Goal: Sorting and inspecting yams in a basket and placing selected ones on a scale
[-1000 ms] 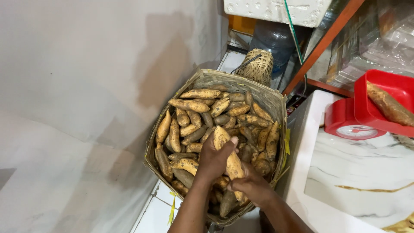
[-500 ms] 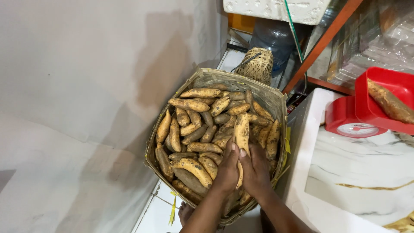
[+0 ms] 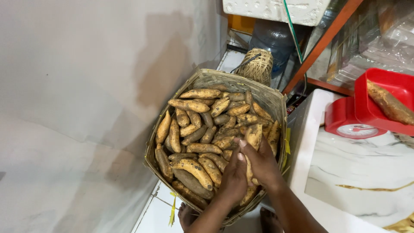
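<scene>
A woven bamboo basket (image 3: 263, 91) on the floor is heaped with several brown sweet potatoes (image 3: 196, 136). Both my hands reach into its near right side. My left hand (image 3: 233, 177) and my right hand (image 3: 261, 162) together clasp one long sweet potato (image 3: 253, 136), which stands nearly upright above the pile. Its lower half is hidden between my palms.
A red kitchen scale (image 3: 345, 122) with a red tray (image 3: 390, 87) holding one sweet potato (image 3: 390, 103) stands on a white marble-patterned counter (image 3: 358, 177) at right. A small wicker basket (image 3: 258, 65) and a water bottle (image 3: 275, 39) sit behind. A grey wall runs along the left.
My hands have moved right across the basket, carrying the long sweet potato and turning it more upright. The left hand has closed in beside the right one.
</scene>
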